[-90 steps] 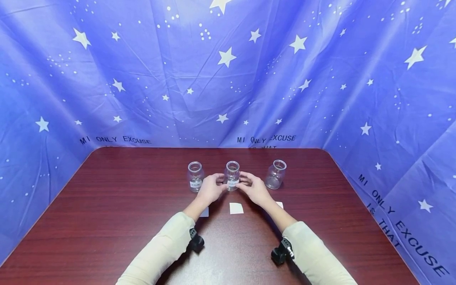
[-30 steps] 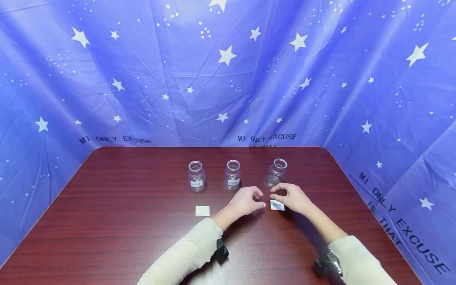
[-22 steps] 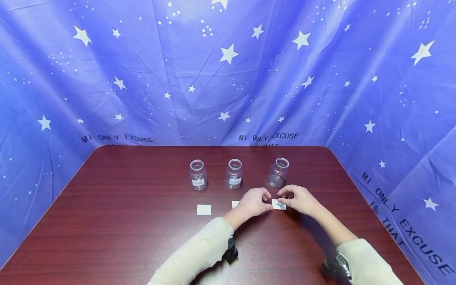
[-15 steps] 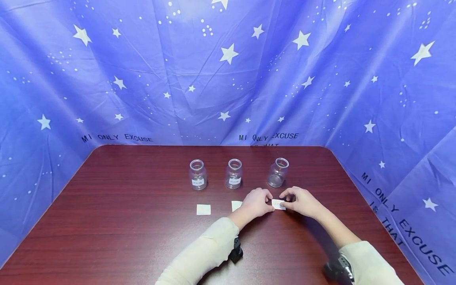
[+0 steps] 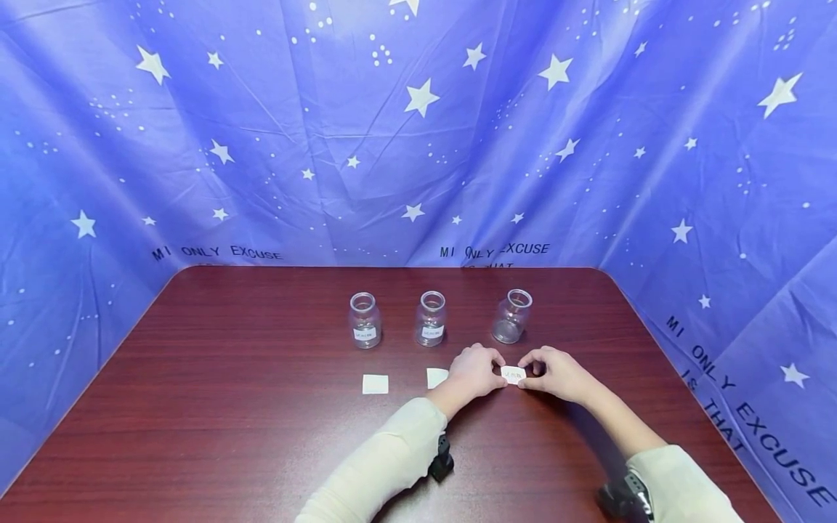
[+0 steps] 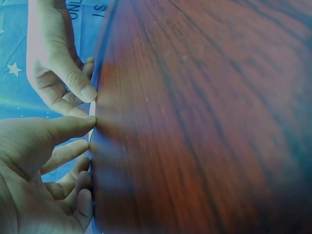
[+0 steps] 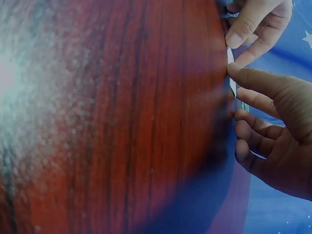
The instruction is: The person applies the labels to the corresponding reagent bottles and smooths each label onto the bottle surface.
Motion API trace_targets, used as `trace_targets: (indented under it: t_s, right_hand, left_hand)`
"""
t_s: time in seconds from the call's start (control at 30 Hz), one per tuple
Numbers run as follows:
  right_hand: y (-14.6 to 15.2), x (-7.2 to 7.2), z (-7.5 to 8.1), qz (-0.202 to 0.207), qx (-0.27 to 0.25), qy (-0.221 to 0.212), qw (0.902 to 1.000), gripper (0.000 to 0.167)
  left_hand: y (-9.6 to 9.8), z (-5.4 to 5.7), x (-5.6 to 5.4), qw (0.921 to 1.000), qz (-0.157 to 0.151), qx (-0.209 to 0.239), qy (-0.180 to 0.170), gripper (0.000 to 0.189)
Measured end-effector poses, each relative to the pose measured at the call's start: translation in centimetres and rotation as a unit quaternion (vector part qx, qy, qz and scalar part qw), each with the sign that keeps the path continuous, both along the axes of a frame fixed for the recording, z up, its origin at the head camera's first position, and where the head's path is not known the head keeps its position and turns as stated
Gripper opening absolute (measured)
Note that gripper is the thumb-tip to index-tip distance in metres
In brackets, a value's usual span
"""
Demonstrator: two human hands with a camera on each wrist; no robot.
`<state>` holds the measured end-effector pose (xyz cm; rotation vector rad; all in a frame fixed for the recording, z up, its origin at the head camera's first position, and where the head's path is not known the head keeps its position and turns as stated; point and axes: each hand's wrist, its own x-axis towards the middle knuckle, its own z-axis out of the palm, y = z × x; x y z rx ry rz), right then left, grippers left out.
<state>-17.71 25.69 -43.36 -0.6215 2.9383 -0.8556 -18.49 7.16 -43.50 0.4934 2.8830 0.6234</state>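
Observation:
A white label with dark characters is between my hands, low over the table in front of the right-hand jar. My left hand pinches its left end with thumb and forefinger. At the opposite end, my right hand pinches it the same way. Edge-on in the left wrist view, the label is a thin pale strip between the fingertips. The clear glass jar on the right bears no visible label. Labels are on the fronts of the middle jar and the left jar.
Two blank white paper pieces lie on the dark red wooden table: a left paper and a middle paper, the latter partly behind my left hand. A blue star-patterned curtain surrounds the table's back and sides.
Both hands have left the middle jar and moved right to the label. My fingers have closed in on its two ends, and both hands now pinch it. The jars have stayed put.

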Motion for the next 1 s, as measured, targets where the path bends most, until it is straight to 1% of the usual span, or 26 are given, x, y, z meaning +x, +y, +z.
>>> trace_targets:
  t_s: [0.27, 0.5, 0.67, 0.83, 1.0]
  right_hand:
    - [-0.1, -0.1, 0.0, -0.007, -0.007, -0.027, 0.9996, 0.022]
    - [0.0, 0.0, 0.0, -0.011, -0.014, -0.025, 0.9995, 0.018]
    - [0.3, -0.2, 0.3, -0.025, -0.020, -0.027, 0.9991, 0.016]
    - [0.4, -0.3, 0.7, -0.034, -0.028, -0.028, 0.9986, 0.017]
    - [0.2, -0.3, 0.9, -0.032, -0.035, -0.023, 0.9986, 0.016]
  left_hand:
    - [-0.1, -0.1, 0.1, 1.0000, 0.002, 0.004, 0.004, 0.027]
    - [0.0, -0.2, 0.0, 0.9999, 0.006, 0.012, 0.003, 0.027]
    - [-0.3, 0.0, -0.1, 0.9983, 0.003, 0.058, 0.006, 0.024]
    - [-0.7, 0.5, -0.1, 0.9935, -0.001, 0.113, -0.009, 0.013]
    - [-1.2, 0.7, 0.0, 0.9883, -0.009, 0.151, -0.021, 0.006]
